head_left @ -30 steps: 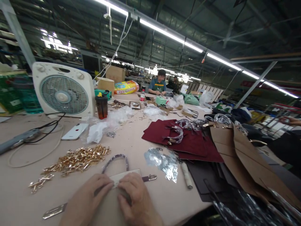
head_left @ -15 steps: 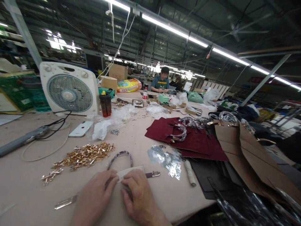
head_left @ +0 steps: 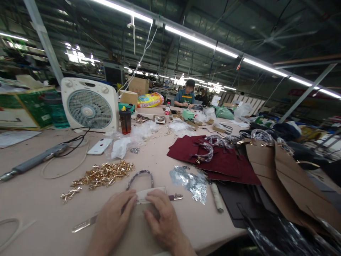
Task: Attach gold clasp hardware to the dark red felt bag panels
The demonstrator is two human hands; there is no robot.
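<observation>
My left hand (head_left: pixel 113 222) and my right hand (head_left: pixel 162 220) rest side by side at the near edge of the beige table (head_left: pixel 39 199). Both press down on a pale beige flat piece (head_left: pixel 149 194), fingertips meeting at its top edge. The fingers lie bent against it. A wrapped curved handle (head_left: pixel 140 175) arches just beyond the piece. A metal strap end (head_left: pixel 176 197) sticks out to the right of it, and another metal strip (head_left: pixel 84 224) lies left of my left hand.
A heap of gold metal fittings (head_left: pixel 102 174) lies ahead left, silver plates (head_left: pixel 193 182) ahead right. Dark red panels (head_left: pixel 213 160) and brown panels (head_left: pixel 287 181) cover the right side. A box fan (head_left: pixel 89 106), phone (head_left: pixel 99 146), tumbler (head_left: pixel 125 121) stand farther back. Another person (head_left: pixel 186 96) sits at the far end.
The view has swung left and slightly up, so everything sits further right in the picture. My hands stay pressed on the pale piece in the same pose.
</observation>
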